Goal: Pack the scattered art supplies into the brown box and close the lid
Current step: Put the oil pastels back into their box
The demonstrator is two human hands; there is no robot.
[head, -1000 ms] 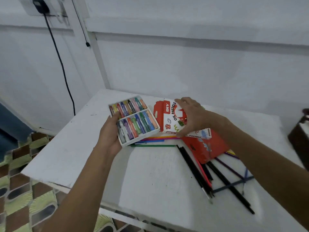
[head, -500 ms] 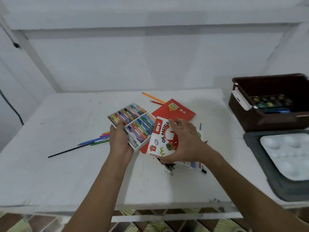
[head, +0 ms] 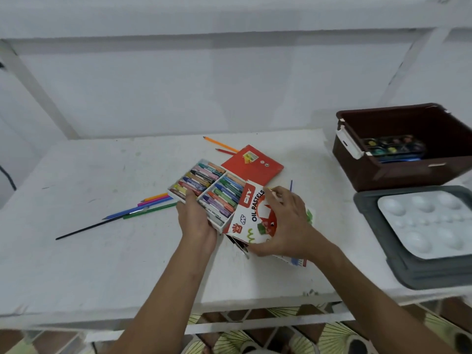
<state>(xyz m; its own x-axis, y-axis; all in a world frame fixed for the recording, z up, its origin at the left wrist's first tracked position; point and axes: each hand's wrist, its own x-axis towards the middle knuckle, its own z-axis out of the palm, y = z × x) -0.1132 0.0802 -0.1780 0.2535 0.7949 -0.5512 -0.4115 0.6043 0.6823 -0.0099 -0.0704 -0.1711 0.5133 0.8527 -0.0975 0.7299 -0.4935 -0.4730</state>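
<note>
Near the middle of the white worktop (head: 76,264), person's left hand (head: 196,221) grips the near end of a white tray of multicoloured oil pastels (head: 207,190), thumb on top over the sticks, other fingers hidden beneath. Right hand (head: 286,223) spread and curled over a white-and-red cardboard "OIL PASTELS" sleeve (head: 251,218), gripping it by its edges; sleeve mouth meets the tray's right side. Flat red cardboard packet (head: 252,164) just behind the tray. Loose coloured pencils (head: 150,205) and a thin black brush (head: 86,228) lie toward the left. Dark brown plastic box (head: 408,169) sits at the far right corner, lid off, paint set (head: 393,146) inside. Grey lid (head: 375,226) at the right edge, white plastic palette (head: 429,223) resting on it.
</note>
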